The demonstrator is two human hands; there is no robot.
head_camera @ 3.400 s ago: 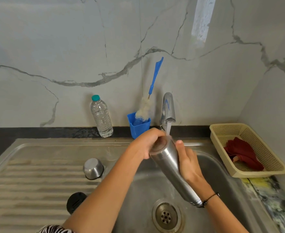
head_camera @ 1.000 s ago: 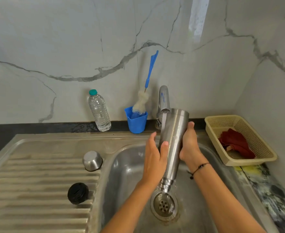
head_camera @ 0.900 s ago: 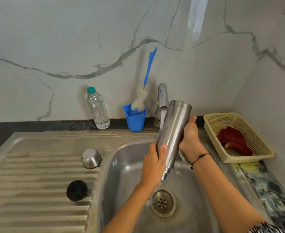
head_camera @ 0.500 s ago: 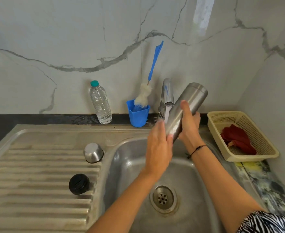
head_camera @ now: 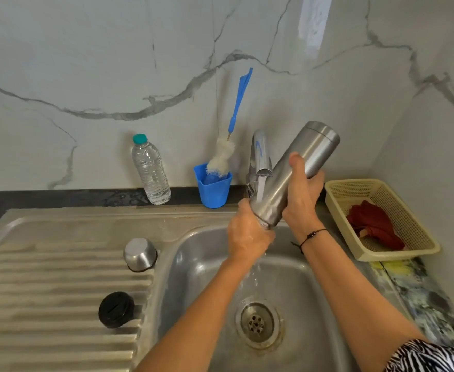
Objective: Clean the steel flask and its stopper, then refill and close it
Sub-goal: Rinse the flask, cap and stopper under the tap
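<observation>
Steel flask [head_camera: 295,178]: brushed cylinder, lying tilted over the sink basin, base pointing up and right, mouth angling down-left under running tap water, wet and uncapped. Black stopper [head_camera: 116,309]: round, slotted top, sitting on the ribbed drainboard. Steel cup lid [head_camera: 140,254]: resting inverted just behind the stopper, beside the basin edge.

Plastic water btl [head_camera: 151,171], teal cap, is standing upright at rear edge of sink unit, against marble wall. Blue cup [head_camera: 213,187] is sitting just right of btl, holding a bottle brush [head_camera: 229,135] w/ blue handle leaning on wall. Cream mesh basket [head_camera: 381,218] is resting at right edge of counter, containing red cloth [head_camera: 372,226]. Yellow item beside basket's front edge is lying partly hidden; type unclear.
</observation>
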